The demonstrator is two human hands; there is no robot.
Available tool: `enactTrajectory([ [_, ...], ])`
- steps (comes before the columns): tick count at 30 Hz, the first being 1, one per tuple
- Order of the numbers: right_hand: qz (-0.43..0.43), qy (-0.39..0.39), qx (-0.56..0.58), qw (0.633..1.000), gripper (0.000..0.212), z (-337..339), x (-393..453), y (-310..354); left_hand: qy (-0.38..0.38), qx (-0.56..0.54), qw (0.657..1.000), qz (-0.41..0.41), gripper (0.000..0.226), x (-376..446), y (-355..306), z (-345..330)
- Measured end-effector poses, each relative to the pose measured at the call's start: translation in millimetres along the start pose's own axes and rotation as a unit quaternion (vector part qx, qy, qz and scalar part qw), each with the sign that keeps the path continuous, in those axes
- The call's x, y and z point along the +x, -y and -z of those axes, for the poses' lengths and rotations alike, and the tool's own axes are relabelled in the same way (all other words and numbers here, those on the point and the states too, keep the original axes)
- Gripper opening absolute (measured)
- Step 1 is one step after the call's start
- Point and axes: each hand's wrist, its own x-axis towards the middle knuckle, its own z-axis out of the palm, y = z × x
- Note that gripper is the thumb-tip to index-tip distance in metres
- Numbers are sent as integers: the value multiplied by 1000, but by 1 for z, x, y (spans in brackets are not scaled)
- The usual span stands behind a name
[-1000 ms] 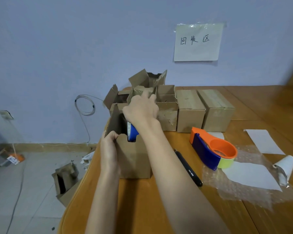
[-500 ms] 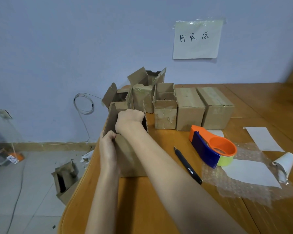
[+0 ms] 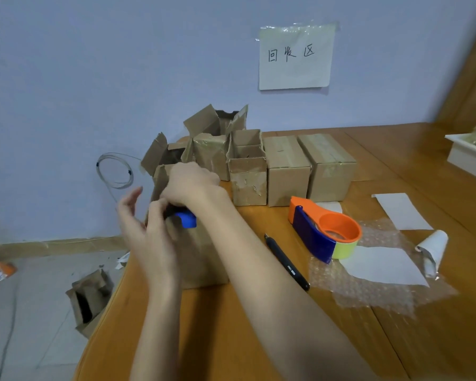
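Observation:
An open brown cardboard box (image 3: 204, 257) stands near the left edge of the wooden table (image 3: 259, 325). My right hand (image 3: 193, 185) is curled over the box's open top and grips a blue object (image 3: 188, 219), which shows just under my palm at the box's rim. Most of that object is hidden by my fingers. My left hand (image 3: 143, 226) hovers at the box's left side with its fingers straight and spread, its thumb close to the box's top edge.
Several cardboard boxes (image 3: 286, 171), some open and some taped, line the table's back. An orange and blue tape dispenser (image 3: 324, 232), a black pen (image 3: 286, 262), bubble wrap (image 3: 368, 287), white sheets and a paper roll (image 3: 432, 248) lie right. A torn box (image 3: 90, 301) lies on the floor.
My right hand went down into the box and has come back up to its rim with the blue object. My left hand let go of the box's flap and opened.

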Motion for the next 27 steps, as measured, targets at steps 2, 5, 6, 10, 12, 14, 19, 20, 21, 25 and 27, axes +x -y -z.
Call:
enactTrajectory([
  [2, 32, -40, 102, 993, 15, 16, -4, -3, -63, 52, 977, -196, 33, -18, -19, -10],
  [5, 71, -90, 290, 950, 12, 43, -25, -24, -15, 29, 927, -374, 20, -51, -41, -33],
  [6, 72, -109, 343, 930, 11, 51, -34, -39, 34, 10, 922, -386, 16, -60, -42, -41],
  [10, -23, -243, 344, 907, 14, 63, -83, -129, 185, 13, 929, -319, 11, -97, -25, -78],
  [12, -127, -299, 264, 908, 16, 62, -109, -178, 270, 61, 923, -266, 15, -114, -3, -97],
  [14, -232, -295, 203, 905, 22, 58, -131, -218, 368, 152, 875, -277, 16, -132, 21, -115],
  [19, -376, -253, 152, 878, 39, 30, -158, -279, 513, 317, 692, -397, 27, -168, 55, -146],
  [20, -386, -253, 160, 873, 41, 25, -159, -285, 518, 340, 669, -410, 28, -171, 56, -150],
  [21, -397, -253, 169, 866, 42, 20, -160, -289, 518, 359, 652, -422, 27, -172, 57, -153],
  [25, -427, -233, 171, 857, 43, 10, -163, -299, 501, 366, 648, -442, 9, -167, 62, -156],
  [27, -440, -226, 162, 854, 40, 9, -163, -301, 500, 356, 657, -439, 4, -164, 65, -153],
])
